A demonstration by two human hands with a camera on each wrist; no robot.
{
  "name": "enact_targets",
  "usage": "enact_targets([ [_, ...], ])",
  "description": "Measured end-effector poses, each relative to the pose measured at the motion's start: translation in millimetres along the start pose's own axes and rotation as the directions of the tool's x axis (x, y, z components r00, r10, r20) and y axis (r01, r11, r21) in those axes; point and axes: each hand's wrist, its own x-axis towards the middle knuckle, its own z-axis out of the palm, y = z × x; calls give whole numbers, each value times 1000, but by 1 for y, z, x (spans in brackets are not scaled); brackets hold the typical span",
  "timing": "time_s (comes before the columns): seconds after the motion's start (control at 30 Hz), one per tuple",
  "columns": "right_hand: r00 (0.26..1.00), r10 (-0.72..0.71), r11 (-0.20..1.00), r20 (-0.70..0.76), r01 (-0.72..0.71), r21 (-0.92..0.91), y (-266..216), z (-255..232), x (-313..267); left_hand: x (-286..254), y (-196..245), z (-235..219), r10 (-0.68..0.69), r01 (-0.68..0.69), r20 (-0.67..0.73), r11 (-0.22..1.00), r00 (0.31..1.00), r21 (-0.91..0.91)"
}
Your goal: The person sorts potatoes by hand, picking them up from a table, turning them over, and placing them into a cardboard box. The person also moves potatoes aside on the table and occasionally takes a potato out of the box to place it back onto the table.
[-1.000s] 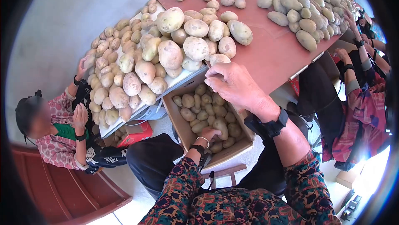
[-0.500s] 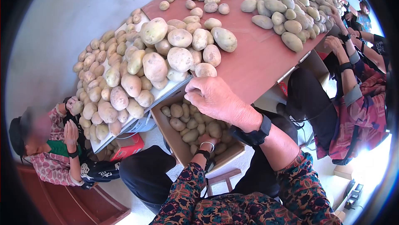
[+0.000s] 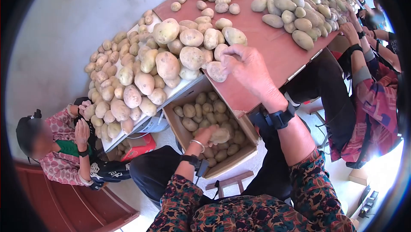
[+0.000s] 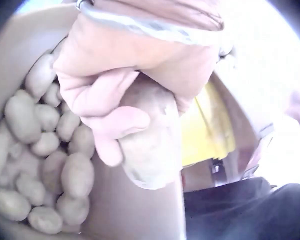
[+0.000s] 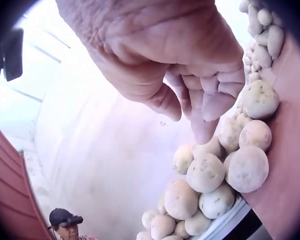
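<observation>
My left hand (image 3: 209,133) is down inside a cardboard box (image 3: 227,163) of small potatoes and grips a large pale potato (image 3: 220,136). The left wrist view shows fingers and thumb wrapped round that potato (image 4: 152,145), with the left hand (image 4: 110,115) just above the box's potatoes (image 4: 45,165). My right hand (image 3: 231,60) reaches over the red-brown table (image 3: 265,48), fingers loosely bent, fingertips at a potato (image 3: 217,71) on the table's edge. In the right wrist view the right hand (image 5: 210,107) holds nothing, above the heap (image 5: 210,172).
A big heap of potatoes (image 3: 188,48) lies on the table, more on a white board (image 3: 124,82) to the left and at the far end (image 3: 299,9). A seated person (image 3: 55,142) is at left, others (image 3: 368,86) at right. A wooden stool (image 3: 227,182) carries the box.
My right hand has risen from the box's rim onto the table, up to the potato at the edge. My left hand has taken hold of a large potato in the box.
</observation>
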Motion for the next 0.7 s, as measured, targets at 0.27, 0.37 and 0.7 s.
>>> enact_targets([
  [0.27,695,-21,982,718,150,-116,-16,10,-22,-119,145,-15,520,-513,75,853,851,-92],
  [0.37,899,-153,984,411,99,149,-10,13,-16,-135,167,-12,677,-661,69,733,733,-160],
  [0.7,990,-126,957,-68,103,-272,31,24,20,-92,129,-23,581,-598,-139,774,802,-209],
])
